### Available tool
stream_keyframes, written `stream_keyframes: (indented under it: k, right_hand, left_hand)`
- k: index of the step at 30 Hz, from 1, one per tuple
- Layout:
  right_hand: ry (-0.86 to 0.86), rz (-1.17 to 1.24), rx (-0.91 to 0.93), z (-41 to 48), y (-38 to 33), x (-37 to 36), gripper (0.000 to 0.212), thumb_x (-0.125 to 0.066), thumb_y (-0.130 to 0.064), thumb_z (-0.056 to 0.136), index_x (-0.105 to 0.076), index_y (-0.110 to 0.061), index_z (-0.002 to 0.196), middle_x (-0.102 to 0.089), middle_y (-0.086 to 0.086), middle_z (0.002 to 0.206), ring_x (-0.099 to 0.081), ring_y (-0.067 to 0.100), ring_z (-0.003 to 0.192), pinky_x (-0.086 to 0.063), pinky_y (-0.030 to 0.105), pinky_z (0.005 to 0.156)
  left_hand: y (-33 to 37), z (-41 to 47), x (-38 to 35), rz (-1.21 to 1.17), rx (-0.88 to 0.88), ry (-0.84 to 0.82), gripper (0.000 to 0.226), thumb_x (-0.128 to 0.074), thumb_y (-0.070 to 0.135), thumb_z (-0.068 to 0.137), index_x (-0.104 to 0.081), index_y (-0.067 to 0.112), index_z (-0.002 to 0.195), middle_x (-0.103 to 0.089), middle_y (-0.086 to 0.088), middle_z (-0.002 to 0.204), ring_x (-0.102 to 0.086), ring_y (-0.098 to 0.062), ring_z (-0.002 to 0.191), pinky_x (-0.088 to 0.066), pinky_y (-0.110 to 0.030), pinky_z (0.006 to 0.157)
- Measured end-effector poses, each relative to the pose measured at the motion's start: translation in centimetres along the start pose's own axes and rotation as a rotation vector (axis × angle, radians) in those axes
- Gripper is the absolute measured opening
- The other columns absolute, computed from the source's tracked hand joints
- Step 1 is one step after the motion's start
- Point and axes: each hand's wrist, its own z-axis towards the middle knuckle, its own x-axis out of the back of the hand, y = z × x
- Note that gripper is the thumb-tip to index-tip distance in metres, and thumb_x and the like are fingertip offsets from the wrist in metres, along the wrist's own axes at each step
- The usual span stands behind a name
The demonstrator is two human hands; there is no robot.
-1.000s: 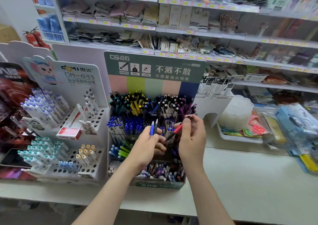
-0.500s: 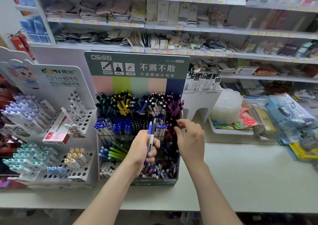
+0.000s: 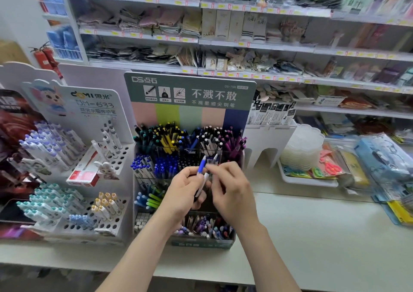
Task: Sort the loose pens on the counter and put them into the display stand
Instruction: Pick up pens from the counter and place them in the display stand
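Grip: left hand (image 3: 185, 193) curled round a blue-and-white pen (image 3: 202, 173), blue end up. Right hand (image 3: 232, 193) pinched, thumb to forefinger, at a grey-tipped pen (image 3: 215, 157) touching or just beside the first; blur left the contact unsure. Both pens were held just in front of the display stand (image 3: 169, 115), at its middle row.

Risks, largest first. Mis-sorting: the cells behind my grip were packed and close in colour, so a pen could have gone into the wrong one. The blue-capped pens (image 3: 165, 165) just left of the grip looked the likelier home for the blue one. Next, a drop: with two pens crowded between two hands, drawing one away might have loosened the other. It would have fallen into the mixed pens (image 3: 207, 228) of the bottom tray under my grip, or onto the counter (image 3: 312, 236). Least, pushing into a full cell might have tipped its neighbours.

Around. Stocked shelves (image 3: 245, 44) well beyond and above. Counter below and to the right. A white stand (image 3: 96, 104) of capped pens left of the grip, a red box (image 3: 83, 176) lying on it. A white tray (image 3: 308, 181) with stacked clear tubs, right, well apart.

In the way: my own hands hid the stand's centre cells; the tall back-row pens (image 3: 169, 137) rose just beyond the grip.
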Motion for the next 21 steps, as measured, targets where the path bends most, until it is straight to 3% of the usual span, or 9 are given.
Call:
stream_keyframes:
  k: [5,9,12,14,16,18,20,21]
  right_hand:
    - [-0.087,-0.045,0.024,-0.6,0.1,-1.2,0.028,-0.059,-0.016,0.104,-0.073,-0.021,0.128,-0.058,-0.003,0.101,-0.059,0.015,0.085,-0.056,0.034,0.071]
    - [-0.074,-0.085,0.052,1.0,0.1,-0.7,0.02,-0.059,-0.014,0.103,-0.072,-0.016,0.118,-0.057,0.0,0.098,-0.057,0.02,0.082,-0.053,0.037,0.072]
    - [0.043,-0.043,-0.121,2.9,-0.5,-0.2,0.014,-0.061,-0.01,0.103,-0.071,-0.014,0.112,-0.066,-0.001,0.099,-0.063,0.015,0.085,-0.051,0.026,0.078]
    - [0.129,0.077,-0.314,4.6,-1.1,0.5,0.015,-0.059,-0.014,0.105,-0.073,-0.018,0.102,-0.07,-0.006,0.084,-0.064,0.006,0.074,-0.045,0.015,0.07]
    - [0.148,0.141,-0.421,6.2,-0.9,0.8,0.031,-0.051,-0.021,0.109,-0.074,-0.015,0.089,-0.067,-0.004,0.065,-0.063,0.009,0.063,-0.044,0.021,0.06]
    - [0.101,0.06,-0.403,7.5,-0.3,0.9,0.038,-0.048,-0.026,0.111,-0.069,-0.012,0.083,-0.063,-0.003,0.063,-0.059,0.011,0.061,-0.044,0.033,0.063]
    - [0.021,-0.017,-0.338,8.4,0.4,0.6,0.023,-0.05,-0.026,0.111,-0.063,-0.015,0.097,-0.062,-0.004,0.071,-0.059,0.015,0.066,-0.043,0.036,0.065]
    - [-0.007,-0.036,-0.293,8.6,0.8,0.4,0.014,-0.052,-0.026,0.111,-0.059,-0.017,0.103,-0.063,-0.003,0.075,-0.061,0.019,0.068,-0.044,0.037,0.066]
  left_hand:
    - [1.4,-0.1,1.6,0.135,-0.005,-0.061,0.019,-0.045,0.023,0.114,-0.06,0.014,0.123,-0.074,-0.011,0.094,-0.048,-0.017,0.054,-0.033,-0.026,0.046]
    - [2.7,0.0,1.8,0.023,0.046,-0.107,0.025,-0.042,0.022,0.113,-0.06,0.008,0.123,-0.072,-0.013,0.092,-0.043,-0.017,0.053,-0.027,-0.027,0.046]
    - [3.3,0.7,1.8,-0.129,0.026,-0.019,0.03,-0.04,0.025,0.111,-0.058,0.005,0.123,-0.062,-0.007,0.08,-0.035,-0.014,0.052,-0.022,-0.028,0.048]
    - [3.7,1.3,1.7,-0.089,-0.015,0.056,0.024,-0.04,0.022,0.11,-0.058,0.008,0.118,-0.058,-0.004,0.079,-0.034,-0.013,0.052,-0.023,-0.03,0.049]
    - [3.9,2.0,1.3,-0.002,-0.05,0.134,0.018,-0.04,0.019,0.111,-0.057,0.012,0.113,-0.059,-0.003,0.084,-0.037,-0.013,0.055,-0.027,-0.031,0.05]
    - [4.1,2.6,0.7,0.1,-0.094,0.202,0.019,-0.04,0.023,0.113,-0.058,0.016,0.112,-0.066,-0.002,0.099,-0.052,-0.014,0.064,-0.043,-0.031,0.053]
    - [4.3,3.3,0.2,0.179,-0.147,0.231,0.019,-0.04,0.028,0.114,-0.058,0.021,0.114,-0.067,0.0,0.115,-0.068,-0.016,0.088,-0.061,-0.036,0.074]
    - [4.4,3.6,0.1,0.221,-0.167,0.224,0.02,-0.039,0.029,0.114,-0.057,0.023,0.115,-0.065,0.003,0.117,-0.068,-0.015,0.097,-0.062,-0.039,0.085]
